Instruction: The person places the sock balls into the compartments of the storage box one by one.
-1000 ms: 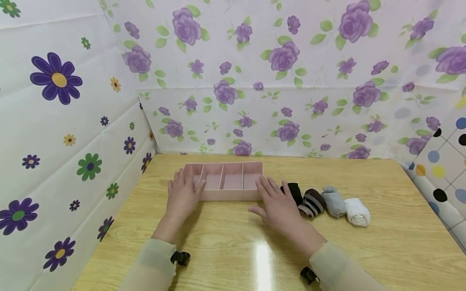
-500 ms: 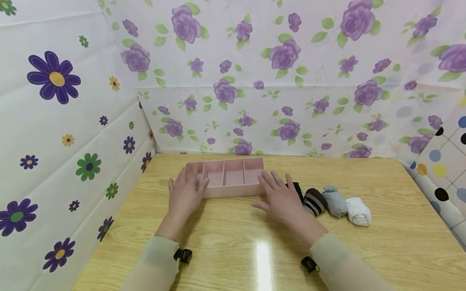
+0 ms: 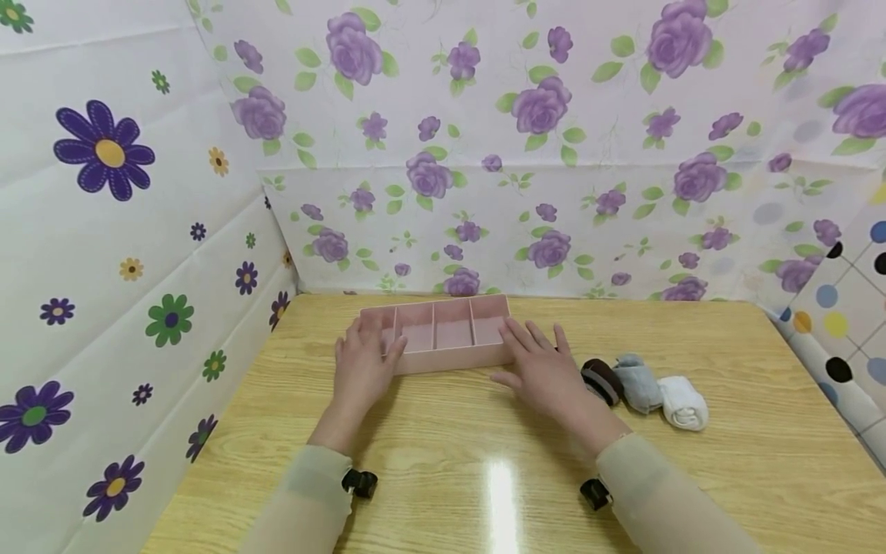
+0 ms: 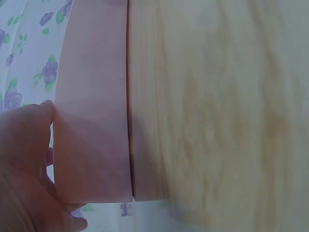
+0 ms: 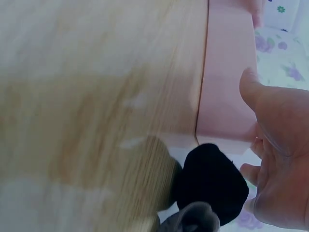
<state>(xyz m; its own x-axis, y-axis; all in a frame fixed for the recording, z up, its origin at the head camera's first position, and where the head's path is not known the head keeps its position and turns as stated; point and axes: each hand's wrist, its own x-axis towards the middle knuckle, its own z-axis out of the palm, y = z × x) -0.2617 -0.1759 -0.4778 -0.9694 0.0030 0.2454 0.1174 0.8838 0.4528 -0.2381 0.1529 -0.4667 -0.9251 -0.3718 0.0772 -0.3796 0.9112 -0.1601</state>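
Note:
A pink divided organizer box point(image 3: 453, 359) sits near the back of the wooden table, its right end slightly farther back. At its left end rests my left hand point(image 3: 363, 373), fingers over the end and thumb at the front rim; in the left wrist view the thumb point(image 4: 46, 111) meets the rim. My right hand point(image 3: 550, 377) lies with extended, spread fingers against the box's right end. A black rolled sock point(image 5: 210, 183) is just below that hand in the right wrist view, mostly hidden in the head view. The box's compartments that show hold nothing.
To the right of my right hand, a row continues with a dark striped rolled sock point(image 3: 601, 381), a grey rolled sock point(image 3: 638, 385) and a white rolled sock point(image 3: 683, 404). Flowered cloth point(image 3: 429, 231) hangs behind the table point(image 3: 443, 462) and along its left side.
Both hands have moved the box a little right and back, and its right end has turned away slightly. My right hand now covers more of the black and striped socks.

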